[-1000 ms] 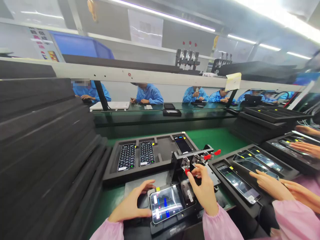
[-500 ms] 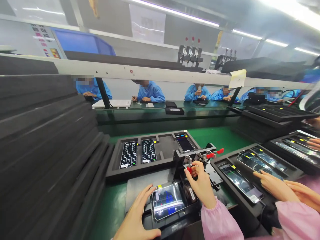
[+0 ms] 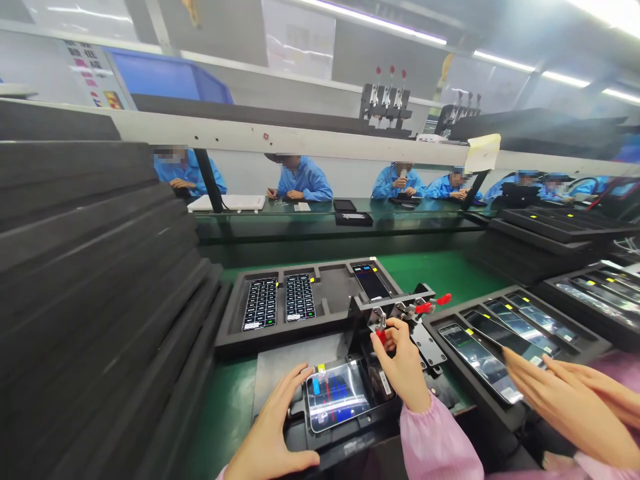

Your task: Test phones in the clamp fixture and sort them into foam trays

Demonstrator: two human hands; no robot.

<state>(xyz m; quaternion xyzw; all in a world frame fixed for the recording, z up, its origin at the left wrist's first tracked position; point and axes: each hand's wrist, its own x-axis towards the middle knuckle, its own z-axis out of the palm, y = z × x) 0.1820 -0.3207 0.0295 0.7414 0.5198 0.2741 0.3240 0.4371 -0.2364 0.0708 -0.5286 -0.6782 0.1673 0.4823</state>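
The left hand (image 3: 273, 427), fingers spread, rests against the edge of a smartphone (image 3: 337, 395) seated in a black fixture (image 3: 350, 430). The right hand (image 3: 400, 363) pinches a red-tipped clamp lever (image 3: 381, 337).

Right hand (image 3: 400, 365) pinches the red clamp handle (image 3: 381, 337); left hand (image 3: 270, 427) beside the phone (image 3: 335, 395)

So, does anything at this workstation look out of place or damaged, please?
Nothing looks damaged or spilled. The one odd thing is a pale yellow paper note on the white rail: it sits crooked and pokes above the rail's top edge.
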